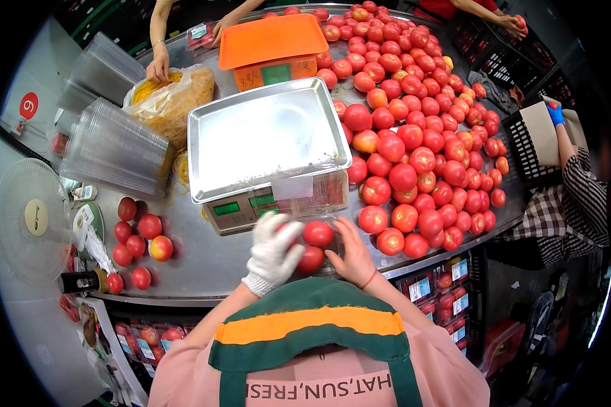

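My left hand [273,252], in a white knit glove, curls around a partly hidden red tomato at the left of a clear plastic container [331,222]. My bare right hand [348,254] grips the container's right side, beside two visible tomatoes [318,233] in it. Just beyond my hands stands a scale [235,214] with green displays and a steel tray [265,136] on top. A large spread of tomatoes [415,156] lies to the right, and a smaller group [136,245] lies at the left.
An orange scale [271,43], a bag of yellow bands [183,102] and stacked clear containers [112,149] sit on the steel table [197,278]. A fan [30,197] stands at left. Co-workers' hands [157,64] show at the back and right, near black crates [526,159]. Packed punnets [448,302] sit below.
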Demonstrator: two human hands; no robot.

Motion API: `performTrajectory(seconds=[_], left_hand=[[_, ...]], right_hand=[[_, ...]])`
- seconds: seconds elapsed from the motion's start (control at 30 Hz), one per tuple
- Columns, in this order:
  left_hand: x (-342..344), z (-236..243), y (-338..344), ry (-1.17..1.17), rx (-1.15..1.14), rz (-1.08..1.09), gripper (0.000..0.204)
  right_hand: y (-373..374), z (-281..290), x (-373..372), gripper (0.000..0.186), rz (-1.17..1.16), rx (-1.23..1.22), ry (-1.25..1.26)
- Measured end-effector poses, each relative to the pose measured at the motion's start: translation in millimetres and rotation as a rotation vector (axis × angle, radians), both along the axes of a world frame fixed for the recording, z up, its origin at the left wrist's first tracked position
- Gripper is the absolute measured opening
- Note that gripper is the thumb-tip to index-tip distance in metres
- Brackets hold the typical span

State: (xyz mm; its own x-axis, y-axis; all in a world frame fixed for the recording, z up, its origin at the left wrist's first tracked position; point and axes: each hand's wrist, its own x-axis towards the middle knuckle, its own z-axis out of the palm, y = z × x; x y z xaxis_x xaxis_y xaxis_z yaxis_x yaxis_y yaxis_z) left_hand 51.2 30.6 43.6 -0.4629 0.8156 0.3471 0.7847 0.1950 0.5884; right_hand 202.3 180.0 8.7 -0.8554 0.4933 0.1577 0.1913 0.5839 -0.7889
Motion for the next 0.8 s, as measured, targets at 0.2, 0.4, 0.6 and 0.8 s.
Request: performTrajectory(seconds=[0.2,0.4,0.6,0.8], left_hand=[[-31.0,-6.6,6.0,-1.353,0.514,0.405,0.056],[-28.6,4.9,-27.9,-0.935,0.173,0.089,0.041],[23.4,-8.7,-62.8,-0.624,-0.253,0.316,0.058],[29.0,-3.4,-70.4,-1.033,-0.234,0.393,0.053]], right_hand=[[3.9,-9.8,32.1,0.042,-0.028,-0.959,-0.215],[2.9,-2.8,40.0,0.047,-0.053,-1.387,-0.044],[-10.2,-22.1,43.1,0.043,0.010,-1.179,-0.004],[5.7,-20.2,45.7,0.049,0.007,-1.559,0.018]])
